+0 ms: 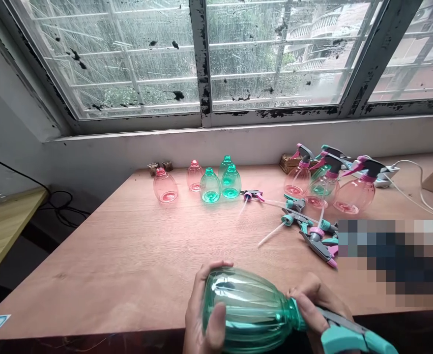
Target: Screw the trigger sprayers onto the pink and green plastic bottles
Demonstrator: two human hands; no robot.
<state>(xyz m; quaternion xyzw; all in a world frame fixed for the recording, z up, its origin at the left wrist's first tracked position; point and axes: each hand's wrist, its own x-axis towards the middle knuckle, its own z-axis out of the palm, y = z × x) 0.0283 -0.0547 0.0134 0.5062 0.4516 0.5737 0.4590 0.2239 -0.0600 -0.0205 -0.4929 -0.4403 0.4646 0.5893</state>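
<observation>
Holding the green bottle [245,309] on its side at the near edge of the table [128,265], we should, in our judgement, keep it steady and in line with the spray head [343,338], turning the collar [297,315] evenly so it doesn't cross its thread. Our left hand [197,312] cups the base, fingers on the side toward the table, thumb opposite; our right hand [314,307] pinches the collar between thumb and fingers

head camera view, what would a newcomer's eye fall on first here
First, the big green spray bottle at bottom centre, held sideways, with the left hand around its base and the right hand at its teal collar. Next, the loose trigger sprayers heaped right of centre. Then the streaked window across the top.
</observation>
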